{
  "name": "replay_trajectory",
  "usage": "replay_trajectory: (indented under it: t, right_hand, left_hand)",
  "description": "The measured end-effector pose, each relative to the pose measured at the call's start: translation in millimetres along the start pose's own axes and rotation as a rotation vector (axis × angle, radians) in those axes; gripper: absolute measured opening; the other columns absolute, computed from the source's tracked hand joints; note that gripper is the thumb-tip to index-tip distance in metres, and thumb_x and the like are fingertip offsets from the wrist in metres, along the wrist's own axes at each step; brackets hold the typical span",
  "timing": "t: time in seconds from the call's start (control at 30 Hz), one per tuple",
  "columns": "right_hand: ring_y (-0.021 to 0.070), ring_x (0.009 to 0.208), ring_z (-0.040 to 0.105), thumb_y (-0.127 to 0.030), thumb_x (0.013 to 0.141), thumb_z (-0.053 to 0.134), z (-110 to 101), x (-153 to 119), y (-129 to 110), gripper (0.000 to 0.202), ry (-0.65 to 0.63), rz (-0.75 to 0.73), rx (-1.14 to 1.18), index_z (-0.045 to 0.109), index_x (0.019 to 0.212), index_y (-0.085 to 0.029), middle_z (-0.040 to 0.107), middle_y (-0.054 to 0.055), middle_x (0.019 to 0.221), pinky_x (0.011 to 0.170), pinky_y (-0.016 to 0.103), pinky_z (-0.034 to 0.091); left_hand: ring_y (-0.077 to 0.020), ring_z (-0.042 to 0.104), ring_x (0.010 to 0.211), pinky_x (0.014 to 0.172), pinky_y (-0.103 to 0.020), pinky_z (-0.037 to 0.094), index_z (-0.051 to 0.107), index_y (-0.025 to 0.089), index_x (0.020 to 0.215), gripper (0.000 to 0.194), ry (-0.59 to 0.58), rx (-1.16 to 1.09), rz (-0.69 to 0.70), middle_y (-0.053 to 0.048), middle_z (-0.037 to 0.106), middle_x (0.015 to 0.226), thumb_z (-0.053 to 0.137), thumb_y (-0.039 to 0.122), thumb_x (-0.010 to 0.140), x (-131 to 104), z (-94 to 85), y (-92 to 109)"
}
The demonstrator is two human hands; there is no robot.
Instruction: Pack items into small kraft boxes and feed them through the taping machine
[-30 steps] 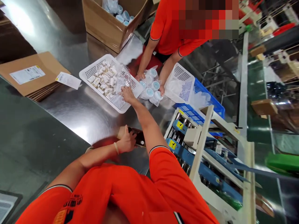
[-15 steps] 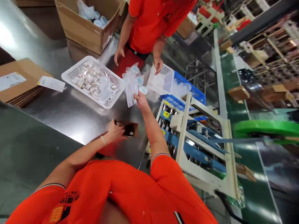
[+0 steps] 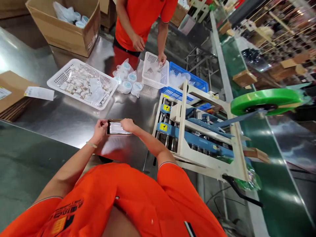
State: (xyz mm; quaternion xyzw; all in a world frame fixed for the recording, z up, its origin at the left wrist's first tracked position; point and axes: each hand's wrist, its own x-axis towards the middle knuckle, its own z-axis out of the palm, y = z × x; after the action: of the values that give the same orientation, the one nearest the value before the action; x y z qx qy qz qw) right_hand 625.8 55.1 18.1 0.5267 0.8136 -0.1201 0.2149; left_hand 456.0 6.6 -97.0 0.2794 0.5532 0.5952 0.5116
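Observation:
A small brown box (image 3: pixel 118 134) stands open on the steel table, with a flat white packet (image 3: pixel 118 128) lying in its mouth. My left hand (image 3: pixel 100 131) is closed at the box's left end, fingers pinched on its edge. At the right end my right hand (image 3: pixel 127 125) is closed over the packet and the box rim; its fingertips are partly hidden. Beyond the box sits a white basket (image 3: pixel 55 80) of small wrapped parts. Bagged round tubs with pale blue lids (image 3: pixel 126 86) lie to the right of that basket.
A person (image 3: pixel 145 19) across the table reaches into another white basket (image 3: pixel 144 70), beside a blue crate (image 3: pixel 202 86). A roller machine (image 3: pixel 182 131) with green tape (image 3: pixel 291 96) stands at right. A large carton (image 3: pixel 66 41) and flattened cardboard (image 3: pixel 12 85) are at left.
My right hand has come back from the tubs to the box with the white packet, which now lies in the box. The view has shifted, and the other person's hands have moved.

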Motion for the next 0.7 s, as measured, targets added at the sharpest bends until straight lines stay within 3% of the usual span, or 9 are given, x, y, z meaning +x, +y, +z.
replay_trajectory:
  t: [0.07,0.13,0.2,0.27,0.33,0.4,0.53,0.63,0.7]
  right_hand:
    - [0.0338,0.107,0.081,-0.008,0.100,0.063,6.8,-5.5,-15.6,0.023,0.120,0.053,-0.046,0.084,0.109,-0.010,0.084,0.023,0.111,0.091,0.040,0.060]
    - [0.0355,0.116,0.079,-0.008,0.105,0.056,12.3,-19.7,-9.4,0.031,0.269,0.101,-0.064,0.080,0.125,-0.006,0.082,0.028,0.119,0.099,0.046,0.060]
    - [0.0339,0.119,0.076,-0.014,0.109,0.054,17.8,-36.9,16.5,0.034,0.415,0.184,0.013,0.075,0.134,-0.008,0.080,0.027,0.122,0.101,0.045,0.060]
    - [0.0295,0.105,0.077,-0.020,0.106,0.061,25.1,-48.6,48.2,0.025,0.461,0.272,0.243,0.077,0.124,-0.012,0.081,0.019,0.109,0.092,0.039,0.061]
    - [0.0243,0.086,0.074,-0.022,0.098,0.068,34.8,-49.6,68.2,0.012,0.413,0.294,0.563,0.077,0.104,-0.016,0.077,0.008,0.086,0.081,0.033,0.060]
    - [0.0209,0.076,0.070,-0.022,0.090,0.073,44.2,-40.2,69.0,0.005,0.295,0.241,0.755,0.074,0.092,-0.018,0.071,0.001,0.075,0.075,0.029,0.057]
    - [0.0230,0.084,0.072,-0.015,0.081,0.077,45.1,-12.3,44.2,0.004,0.131,0.194,0.577,0.074,0.079,-0.018,0.074,0.003,0.078,0.083,0.030,0.054]
    - [0.0271,0.093,0.074,-0.014,0.085,0.077,28.6,-4.0,43.7,0.007,0.070,0.171,0.494,0.078,0.078,-0.017,0.079,0.008,0.085,0.088,0.032,0.052]
    - [0.0304,0.105,0.075,-0.023,0.091,0.079,15.3,-1.1,54.0,0.008,0.156,0.153,0.472,0.082,0.091,-0.016,0.082,0.012,0.099,0.095,0.034,0.053]
  left_hand:
    - [-0.0139,0.056,0.072,0.074,-0.028,0.050,0.060,0.022,0.084,0.027,-0.009,-0.001,-0.024,0.003,0.060,0.076,0.082,0.027,0.070,3.2,-2.6,5.6]
    - [-0.0132,0.055,0.070,0.072,-0.028,0.048,0.062,0.021,0.082,0.027,-0.018,0.033,-0.023,0.003,0.061,0.074,0.084,0.025,0.068,6.1,-5.4,8.9]
    - [-0.0125,0.053,0.068,0.070,-0.027,0.046,0.063,0.020,0.082,0.029,-0.040,0.084,-0.005,0.004,0.059,0.071,0.088,0.024,0.067,8.0,-6.9,9.4]
    - [-0.0125,0.051,0.065,0.068,-0.028,0.045,0.063,0.021,0.082,0.032,-0.074,0.153,0.020,0.005,0.056,0.067,0.091,0.026,0.067,8.6,-4.9,8.1]
    - [-0.0140,0.052,0.063,0.067,-0.029,0.046,0.062,0.022,0.080,0.035,-0.142,0.277,0.049,0.005,0.056,0.066,0.093,0.030,0.066,8.2,1.2,7.3]
    - [-0.0176,0.058,0.066,0.070,-0.033,0.048,0.062,0.022,0.077,0.037,-0.294,0.497,0.109,0.002,0.061,0.068,0.095,0.037,0.068,7.4,8.9,8.5]
    - [-0.0273,0.067,0.079,0.080,-0.040,0.053,0.069,0.023,0.077,0.036,-0.642,0.891,0.244,-0.005,0.065,0.073,0.092,0.050,0.076,3.0,16.1,14.4]
    - [-0.0343,0.071,0.098,0.097,-0.046,0.055,0.071,0.023,0.082,0.027,-0.639,0.957,0.290,-0.011,0.072,0.089,0.088,0.044,0.083,-6.1,16.1,16.0]
    - [-0.0393,0.069,0.112,0.107,-0.052,0.052,0.071,0.021,0.088,0.021,-0.532,1.031,0.316,-0.017,0.074,0.103,0.083,0.038,0.089,-11.7,19.3,15.8]
